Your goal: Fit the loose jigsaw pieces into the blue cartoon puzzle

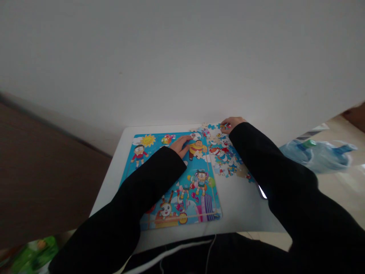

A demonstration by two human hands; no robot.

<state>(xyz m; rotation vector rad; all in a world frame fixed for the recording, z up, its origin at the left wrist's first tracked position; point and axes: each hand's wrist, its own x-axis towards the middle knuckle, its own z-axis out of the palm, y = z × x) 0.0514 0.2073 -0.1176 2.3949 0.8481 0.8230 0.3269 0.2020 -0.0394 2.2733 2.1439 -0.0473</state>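
A blue cartoon jigsaw puzzle board [176,192] lies flat on a white table, partly covered by my left sleeve. My left hand [180,145] rests on its upper part with the fingers stretched out, beside a figure in a yellow shirt. On that figure sits a pale puzzle piece [197,154]. To the right of the board spreads a pile of loose puzzle pieces [224,152], some face up and some showing their plain backs. At the pile's far edge, my right hand [232,123] is closed on a colourful puzzle piece [226,126].
The white table [112,173] stands against a pale wall [182,64]. A phone [262,192] lies by the table's right edge under my right forearm. Clear plastic bottles [319,154] stand on the floor at right. A white cable [171,253] crosses my lap. Brown panelling [42,171] rises at left.
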